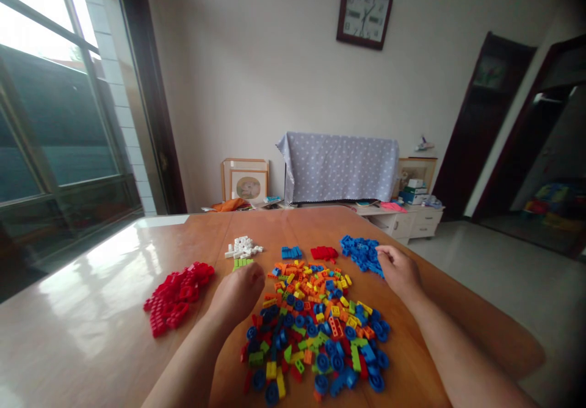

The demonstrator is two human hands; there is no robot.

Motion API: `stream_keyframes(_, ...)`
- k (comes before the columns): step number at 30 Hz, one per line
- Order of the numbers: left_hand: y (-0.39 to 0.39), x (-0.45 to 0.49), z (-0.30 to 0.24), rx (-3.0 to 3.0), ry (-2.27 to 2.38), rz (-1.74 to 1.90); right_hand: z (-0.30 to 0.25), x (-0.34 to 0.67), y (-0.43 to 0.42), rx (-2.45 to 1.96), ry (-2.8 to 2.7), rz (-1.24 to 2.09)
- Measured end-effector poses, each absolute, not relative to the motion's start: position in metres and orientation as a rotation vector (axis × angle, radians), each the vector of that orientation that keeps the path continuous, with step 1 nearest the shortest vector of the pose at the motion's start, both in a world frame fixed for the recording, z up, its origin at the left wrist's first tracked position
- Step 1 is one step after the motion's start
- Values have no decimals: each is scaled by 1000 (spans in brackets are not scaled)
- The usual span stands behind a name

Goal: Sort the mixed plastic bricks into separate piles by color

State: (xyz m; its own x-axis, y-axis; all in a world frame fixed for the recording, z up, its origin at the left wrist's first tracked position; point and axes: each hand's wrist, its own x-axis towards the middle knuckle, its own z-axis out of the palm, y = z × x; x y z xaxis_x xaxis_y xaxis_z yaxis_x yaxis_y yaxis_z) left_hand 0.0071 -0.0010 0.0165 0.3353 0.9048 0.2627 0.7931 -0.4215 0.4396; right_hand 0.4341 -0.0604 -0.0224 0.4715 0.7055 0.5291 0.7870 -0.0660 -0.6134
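Note:
A big mixed heap of coloured plastic bricks (315,328) lies on the wooden table (114,310) in front of me. My left hand (238,293) rests at the heap's left edge, fingers curled down, just below a few green bricks (242,263). My right hand (398,269) lies beside a sorted pile of blue bricks (361,251), fingers bent and touching its right edge. Whether either hand holds a brick is hidden. Sorted piles stand around: red bricks (176,297) at the left, white bricks (242,247), a small blue group (292,252), a small red group (324,253).
The table's right edge (480,310) curves close to my right arm. Behind the table stand a cloth-covered object (339,167), framed pictures (246,182) and a low white cabinet (412,218). A large window (55,121) is at the left, and a clock (364,13) hangs on the wall.

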Motion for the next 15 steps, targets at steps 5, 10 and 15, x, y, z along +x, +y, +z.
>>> stream_keyframes(5, -1, 7, 16, 2392, 1526, 671, -13, 388, -64, -1587, -1626, 274)
stream_keyframes(10, -2, 7, 18, 2404, 1542, 647, -7, 355, -68, -1571, -1831, 426)
stream_keyframes(15, -5, 8, 22, 2419, 1549, 606, -5, 336, -67, -1625, -2001, 283)
